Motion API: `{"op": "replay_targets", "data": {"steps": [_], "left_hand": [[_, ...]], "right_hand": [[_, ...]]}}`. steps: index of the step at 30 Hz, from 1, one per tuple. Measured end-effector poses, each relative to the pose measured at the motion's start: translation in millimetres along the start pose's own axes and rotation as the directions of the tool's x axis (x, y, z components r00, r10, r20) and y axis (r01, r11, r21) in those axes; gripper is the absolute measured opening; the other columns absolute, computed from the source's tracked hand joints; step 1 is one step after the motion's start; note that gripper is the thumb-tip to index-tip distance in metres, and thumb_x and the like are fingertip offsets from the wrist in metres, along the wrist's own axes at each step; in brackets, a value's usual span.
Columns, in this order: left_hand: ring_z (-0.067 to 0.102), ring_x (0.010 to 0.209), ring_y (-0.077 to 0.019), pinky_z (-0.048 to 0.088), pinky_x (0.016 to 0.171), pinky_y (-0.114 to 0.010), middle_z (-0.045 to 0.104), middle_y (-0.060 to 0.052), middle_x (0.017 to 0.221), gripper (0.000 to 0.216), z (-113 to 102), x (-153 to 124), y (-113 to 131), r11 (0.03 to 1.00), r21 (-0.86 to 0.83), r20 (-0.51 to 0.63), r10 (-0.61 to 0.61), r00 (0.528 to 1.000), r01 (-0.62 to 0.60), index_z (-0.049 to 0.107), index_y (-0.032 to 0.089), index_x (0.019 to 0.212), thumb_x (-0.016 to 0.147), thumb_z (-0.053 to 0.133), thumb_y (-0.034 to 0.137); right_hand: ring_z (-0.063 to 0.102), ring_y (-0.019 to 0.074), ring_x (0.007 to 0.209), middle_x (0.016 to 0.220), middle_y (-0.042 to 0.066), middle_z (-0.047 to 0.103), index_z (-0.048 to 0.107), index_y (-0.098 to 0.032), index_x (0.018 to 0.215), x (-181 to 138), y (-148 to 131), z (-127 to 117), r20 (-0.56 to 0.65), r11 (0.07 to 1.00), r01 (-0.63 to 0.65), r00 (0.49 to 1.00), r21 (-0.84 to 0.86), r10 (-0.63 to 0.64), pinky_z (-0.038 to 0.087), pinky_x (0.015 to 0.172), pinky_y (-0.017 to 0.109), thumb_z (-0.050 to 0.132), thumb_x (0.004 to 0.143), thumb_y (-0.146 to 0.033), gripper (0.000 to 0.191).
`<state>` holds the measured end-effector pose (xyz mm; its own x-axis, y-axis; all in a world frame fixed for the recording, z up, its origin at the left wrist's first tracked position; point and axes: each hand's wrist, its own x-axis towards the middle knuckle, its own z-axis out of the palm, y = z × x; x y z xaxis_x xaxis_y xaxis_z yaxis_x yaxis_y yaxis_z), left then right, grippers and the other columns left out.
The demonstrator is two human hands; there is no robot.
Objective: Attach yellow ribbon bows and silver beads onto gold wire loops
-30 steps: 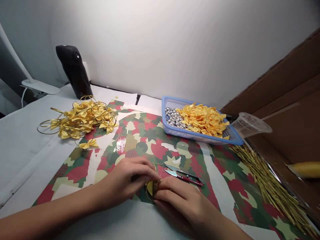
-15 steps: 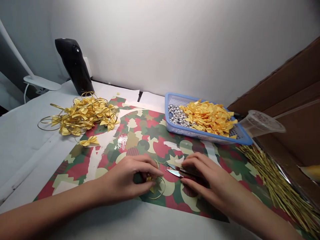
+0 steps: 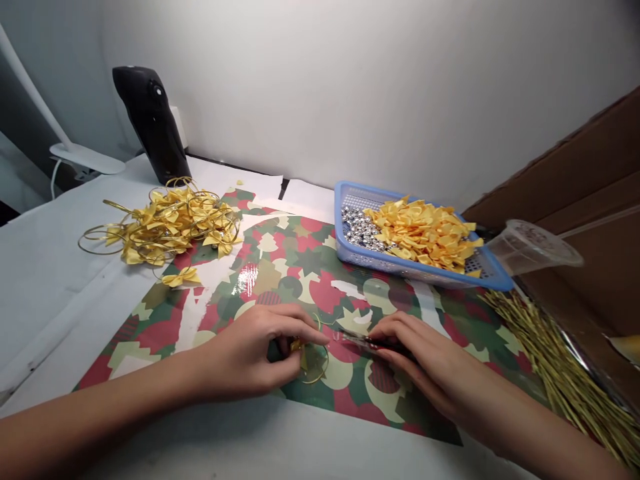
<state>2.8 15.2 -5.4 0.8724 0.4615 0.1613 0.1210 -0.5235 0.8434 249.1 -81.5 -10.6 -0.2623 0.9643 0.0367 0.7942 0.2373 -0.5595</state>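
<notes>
My left hand (image 3: 265,347) is closed in a pinch on a gold wire loop with a yellow ribbon bow (image 3: 303,359), partly hidden behind the fingers. The wire curves out to the right of the fingertips. In my right hand (image 3: 425,360) is a pair of small thread snips (image 3: 361,341), its blades pointing left toward the loop; the blades look blurred and lie near each other. Under both hands lies a patterned red and green sheet (image 3: 350,400). Far left, a pile of finished-looking gold wire loops with yellow bows (image 3: 170,223) sits beside one separate yellow bow (image 3: 181,277).
A blue plastic basket (image 3: 425,277) at the back right holds yellow ribbon bows and silver beads. Beside it are a clear plastic cup (image 3: 530,250) and a bundle of gold wire stems (image 3: 555,380). A black bottle-shaped device (image 3: 155,127) and a white lamp base (image 3: 87,159) stand back left.
The snips' blades have come together from spread apart, as my right fingers closed on the handles. My left hand still pinches the loop. The whole view has shifted slightly.
</notes>
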Motion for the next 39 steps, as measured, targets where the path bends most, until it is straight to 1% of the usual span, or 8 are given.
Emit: {"op": "replay_targets", "data": {"steps": [5, 9, 12, 16, 21, 27, 32, 39], "left_hand": [[0.063, 0.078, -0.0176, 0.050, 0.070, -0.027, 0.069, -0.009, 0.088, 0.038, -1, -1, 0, 0.999, 0.051, -0.013, 0.020, 1.000, -0.019, 0.071, 0.012, 0.102, 0.074, 0.049, 0.001], [0.062, 0.077, -0.0166, 0.050, 0.068, -0.027, 0.069, -0.009, 0.091, 0.040, -1, -2, -5, 0.999, 0.037, -0.004, 0.033, 0.999, -0.033, 0.069, 0.014, 0.107, 0.075, 0.048, 0.001], [0.063, 0.078, -0.0171, 0.051, 0.067, -0.027, 0.069, -0.010, 0.094, 0.041, 0, -2, -8, 0.999, 0.015, -0.008, 0.045, 0.999, -0.045, 0.069, 0.011, 0.109, 0.075, 0.048, 0.002], [0.063, 0.076, -0.0175, 0.051, 0.066, -0.028, 0.069, -0.012, 0.094, 0.041, 0, -2, -9, 1.000, 0.003, -0.001, 0.025, 1.000, -0.025, 0.069, 0.008, 0.108, 0.073, 0.049, 0.001], [0.063, 0.076, -0.0176, 0.051, 0.066, -0.028, 0.069, -0.013, 0.093, 0.039, 0, -2, -10, 1.000, -0.022, -0.009, 0.013, 1.000, -0.014, 0.070, 0.005, 0.106, 0.072, 0.051, 0.000], [0.061, 0.071, -0.0146, 0.051, 0.061, -0.024, 0.068, -0.012, 0.093, 0.039, -1, -1, -11, 0.999, -0.050, -0.002, 0.005, 1.000, -0.005, 0.070, 0.003, 0.104, 0.070, 0.053, -0.001], [0.060, 0.068, -0.0121, 0.050, 0.058, -0.022, 0.067, -0.011, 0.093, 0.036, -2, -1, -13, 0.999, -0.047, 0.002, -0.018, 1.000, 0.018, 0.069, 0.005, 0.104, 0.070, 0.055, 0.002], [0.057, 0.068, -0.0111, 0.047, 0.056, -0.020, 0.065, -0.006, 0.087, 0.038, 1, -3, -15, 0.999, -0.035, -0.006, -0.008, 1.000, 0.008, 0.071, 0.010, 0.100, 0.068, 0.056, -0.001]], "right_hand": [[0.066, 0.0220, 0.075, 0.087, 0.009, 0.067, 0.060, -0.023, 0.088, 4, 0, -1, -0.051, 1.000, 0.014, 0.999, -0.007, -0.014, 0.053, 0.063, 0.033, 0.039, 0.094, -0.025, 0.022], [0.064, 0.0191, 0.069, 0.081, 0.004, 0.069, 0.062, -0.025, 0.095, 5, -17, -9, 0.075, 0.970, -0.142, 0.989, 0.196, 0.130, 0.052, 0.059, 0.028, 0.038, 0.096, -0.035, 0.025], [0.067, 0.0212, 0.082, 0.097, 0.005, 0.071, 0.063, -0.026, 0.109, 5, -33, -12, 0.170, 0.888, -0.304, 0.951, 0.344, 0.260, 0.055, 0.069, 0.029, 0.037, 0.096, -0.044, 0.033], [0.064, 0.0236, 0.097, 0.109, 0.005, 0.069, 0.064, -0.028, 0.115, 6, -44, -10, 0.269, 0.860, -0.300, 0.942, 0.413, 0.200, 0.054, 0.081, 0.030, 0.042, 0.094, -0.048, 0.036], [0.066, 0.0229, 0.089, 0.099, 0.005, 0.071, 0.069, -0.028, 0.107, 8, -41, -6, 0.323, 0.813, -0.359, 0.919, 0.458, 0.225, 0.054, 0.078, 0.030, 0.047, 0.090, -0.053, 0.038], [0.065, 0.0255, 0.087, 0.095, 0.008, 0.074, 0.076, -0.026, 0.097, 11, -39, -5, 0.388, 0.616, -0.566, 0.825, 0.548, 0.412, 0.052, 0.073, 0.031, 0.065, 0.074, -0.060, 0.043], [0.057, 0.0167, 0.066, 0.082, 0.006, 0.070, 0.077, -0.022, 0.091, 16, -36, 2, 0.451, 0.516, -0.629, 0.777, 0.582, 0.438, 0.046, 0.061, 0.029, 0.072, 0.068, -0.057, 0.043], [0.057, 0.0161, 0.068, 0.074, 0.006, 0.068, 0.076, -0.019, 0.080, 18, -38, 9, 0.458, 0.427, -0.645, 0.758, 0.633, 0.465, 0.042, 0.061, 0.027, 0.078, 0.065, -0.052, 0.037]]}}
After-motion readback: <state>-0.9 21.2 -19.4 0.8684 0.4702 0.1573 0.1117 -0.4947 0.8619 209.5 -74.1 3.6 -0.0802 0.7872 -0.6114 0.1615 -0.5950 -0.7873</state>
